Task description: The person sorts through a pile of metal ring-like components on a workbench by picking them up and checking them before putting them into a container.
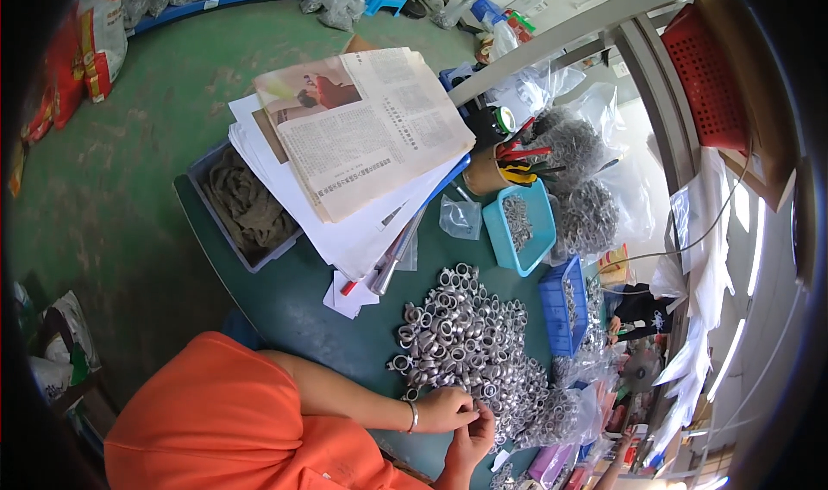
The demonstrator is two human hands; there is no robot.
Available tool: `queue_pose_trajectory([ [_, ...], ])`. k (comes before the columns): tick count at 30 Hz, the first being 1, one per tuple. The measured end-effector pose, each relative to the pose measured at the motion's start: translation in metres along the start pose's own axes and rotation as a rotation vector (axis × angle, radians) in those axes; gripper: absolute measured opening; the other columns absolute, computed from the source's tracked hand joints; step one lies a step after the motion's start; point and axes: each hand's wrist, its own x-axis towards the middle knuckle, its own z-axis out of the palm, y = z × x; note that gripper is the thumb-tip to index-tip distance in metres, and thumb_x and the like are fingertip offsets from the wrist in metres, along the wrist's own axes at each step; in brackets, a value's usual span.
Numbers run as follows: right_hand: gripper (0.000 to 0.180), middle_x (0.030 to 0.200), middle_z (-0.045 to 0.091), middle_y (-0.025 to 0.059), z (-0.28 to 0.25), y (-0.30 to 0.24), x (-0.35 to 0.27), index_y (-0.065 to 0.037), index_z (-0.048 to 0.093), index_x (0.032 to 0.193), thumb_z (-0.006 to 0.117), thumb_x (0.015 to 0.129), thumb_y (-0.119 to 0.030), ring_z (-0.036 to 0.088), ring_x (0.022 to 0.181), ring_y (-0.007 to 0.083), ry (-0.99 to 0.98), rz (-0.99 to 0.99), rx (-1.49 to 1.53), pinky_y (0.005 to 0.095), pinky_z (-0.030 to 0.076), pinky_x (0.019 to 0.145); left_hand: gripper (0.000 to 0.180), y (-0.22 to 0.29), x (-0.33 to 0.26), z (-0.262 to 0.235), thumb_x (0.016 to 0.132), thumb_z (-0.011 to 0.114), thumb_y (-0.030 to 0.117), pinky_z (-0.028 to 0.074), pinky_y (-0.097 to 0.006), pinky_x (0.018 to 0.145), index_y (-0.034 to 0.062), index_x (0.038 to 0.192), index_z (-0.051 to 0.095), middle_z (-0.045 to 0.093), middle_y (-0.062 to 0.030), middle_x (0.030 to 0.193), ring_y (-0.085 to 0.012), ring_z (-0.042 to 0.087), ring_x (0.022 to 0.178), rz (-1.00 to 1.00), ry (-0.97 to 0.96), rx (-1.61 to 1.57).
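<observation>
My left hand (pixel 442 410), with a bangle on its wrist, and my right hand (pixel 473 440) meet at the fingertips by the near edge of a large pile of silver-coloured metal rings (pixel 466 335). Both hands are closed in a pinch. Whatever small thing sits between their fingers is hidden. The rings are heaped loosely on the dark green tabletop (pixel 297 309), right beside my fingers. Part of the heap spreads to the right into a clear plastic bag (pixel 556 417).
A turquoise basket (pixel 539 223) and a blue basket (pixel 565 309) hold small metal parts. Newspaper (pixel 371 128) tops stacked papers beside a bin of dark cloth (pixel 246 201). A cup (pixel 486 172) holds pliers-like tools. Co-workers (pixel 642 313) are farther right.
</observation>
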Motion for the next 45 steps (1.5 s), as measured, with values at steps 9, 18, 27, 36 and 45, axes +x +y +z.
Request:
queue_pose_trajectory([
  [9,0.041,0.092,0.054,0.0034,-0.008,0.000,-0.006,0.001,0.049,0.109,0.067,0.072,0.003,0.053,0.084,0.0111,0.066,-0.004,0.036,0.0231,0.045,0.074,0.021,-0.002,0.004,0.003,0.081,0.058,0.020,0.044,-0.034,0.062,-0.0004,0.074,0.060,0.057,-0.0122,0.072,-0.0248,0.056,0.068,-0.016,-0.039,-0.071],
  [18,0.053,0.091,0.050,0.0013,-0.010,-0.006,-0.004,-0.003,0.045,0.114,0.069,0.068,0.007,0.050,0.077,0.0086,0.157,0.101,0.177,0.0219,0.044,0.067,0.013,0.000,0.011,-0.006,0.089,0.050,0.010,0.044,-0.022,0.059,0.0012,0.088,0.060,0.058,-0.0009,0.076,-0.0070,0.054,0.068,-0.253,-0.253,-0.267],
  [27,0.046,0.100,0.054,0.0095,-0.011,0.011,-0.022,0.000,0.045,0.113,0.059,0.071,0.012,0.056,0.087,0.0156,0.095,-0.193,0.026,0.0279,0.048,0.076,0.006,0.006,0.003,-0.010,0.077,0.064,0.005,0.043,-0.021,0.058,0.0005,0.081,0.061,0.056,-0.0014,0.078,-0.0071,0.052,0.068,-0.161,-0.366,-0.131],
  [36,0.019,0.083,0.057,0.0057,-0.033,0.025,-0.016,0.003,0.050,0.107,0.046,0.091,-0.008,0.056,0.072,0.0118,-0.046,0.297,0.614,0.0241,0.048,0.066,0.010,0.011,0.002,-0.010,0.071,0.066,-0.002,0.044,-0.025,0.059,0.0014,0.079,0.060,0.056,-0.0054,0.079,-0.0156,0.055,0.069,0.115,-0.435,0.176],
  [45,0.028,0.102,0.056,0.0148,-0.023,0.026,-0.023,0.001,0.047,0.107,0.057,0.081,0.002,0.057,0.090,0.0199,0.024,0.128,0.820,0.0316,0.049,0.078,0.010,0.012,0.000,-0.008,0.081,0.060,0.001,0.046,-0.020,0.057,-0.0003,0.090,0.055,0.057,-0.0035,0.081,-0.0080,0.056,0.069,-0.240,-0.364,0.108],
])
